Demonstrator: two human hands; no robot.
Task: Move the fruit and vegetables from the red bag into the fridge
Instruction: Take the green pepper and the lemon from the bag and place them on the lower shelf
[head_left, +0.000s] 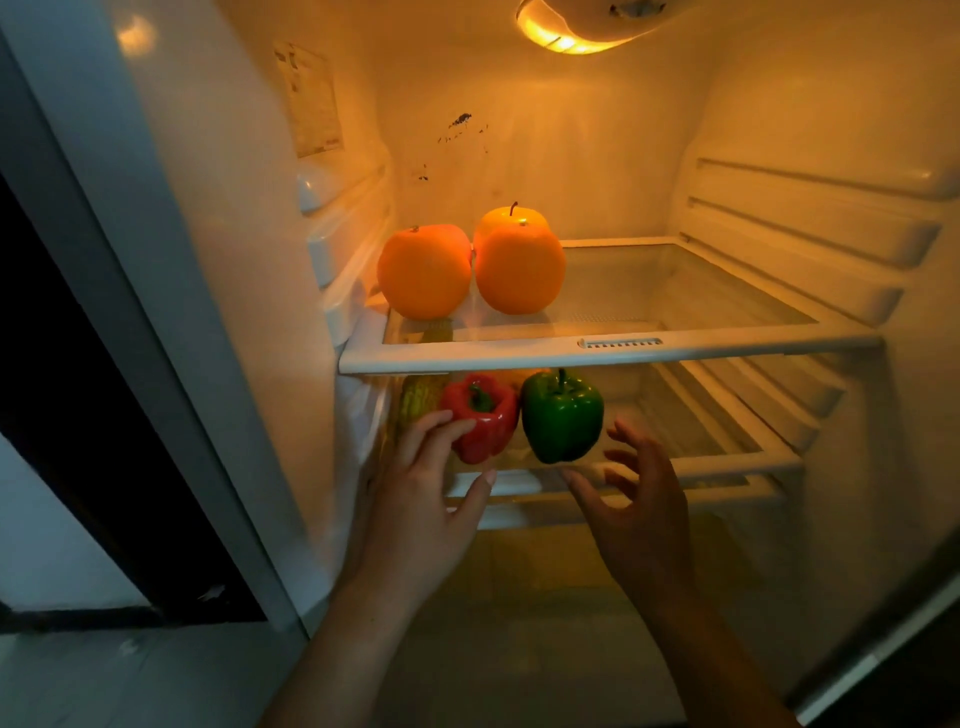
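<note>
Left orange (424, 271), right orange (519, 270), apple (511, 215) behind, on upper shelf (519, 358); red pepper (483, 421) beside green pepper (562, 418) below.

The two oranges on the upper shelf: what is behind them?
A yellow apple with a stem stands behind the right orange. Only its top shows; the orange hides the rest.

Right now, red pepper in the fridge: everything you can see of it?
The red pepper is glossy, lobed and plastic-looking, with a green stem facing the camera. It lies tilted at the front of the lower shelf, seemingly touching the green pepper on its right. The left hand touches its left side.
</note>
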